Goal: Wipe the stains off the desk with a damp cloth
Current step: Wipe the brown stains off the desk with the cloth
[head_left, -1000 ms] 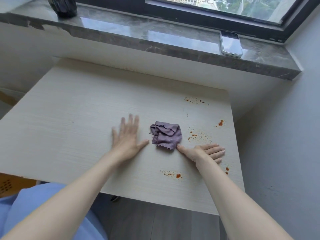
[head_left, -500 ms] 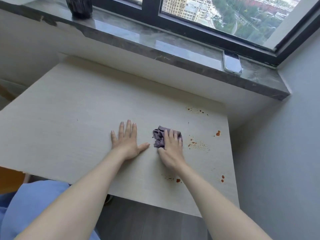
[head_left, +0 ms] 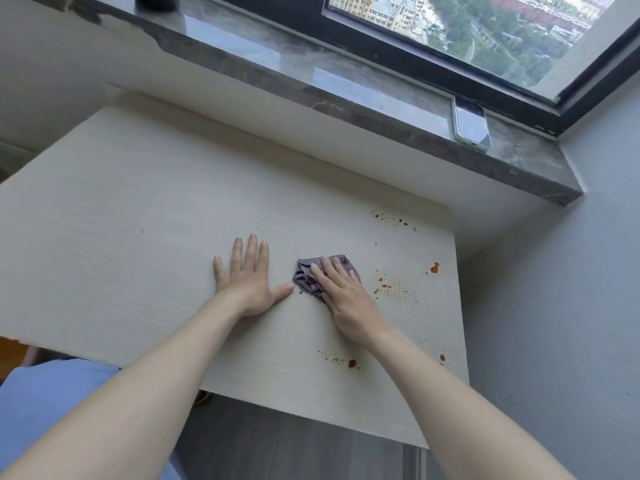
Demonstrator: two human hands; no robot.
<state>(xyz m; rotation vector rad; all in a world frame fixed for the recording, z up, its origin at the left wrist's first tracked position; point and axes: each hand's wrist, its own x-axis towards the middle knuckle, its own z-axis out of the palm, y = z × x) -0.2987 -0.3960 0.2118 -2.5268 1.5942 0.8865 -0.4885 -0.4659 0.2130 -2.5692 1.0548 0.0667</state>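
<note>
From where I stand there is one desk (head_left: 138, 237) with one purple cloth (head_left: 306, 282) on it and two hands, a left hand (head_left: 247, 285) and a right hand (head_left: 346, 299). I count five patches of reddish stains (head_left: 394, 289) on the desk's right side: three speckled clusters and two lone spots. On the one window sill (head_left: 277, 64) there is one phone (head_left: 471, 123) and one dark object (head_left: 154, 1), only partly in view.

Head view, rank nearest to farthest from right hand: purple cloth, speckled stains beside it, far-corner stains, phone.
1. purple cloth, pressed under the right hand.
2. speckled stains, just right of the hand.
3. far-corner stains, farther back on the desk.
4. phone, up on the sill.
</note>
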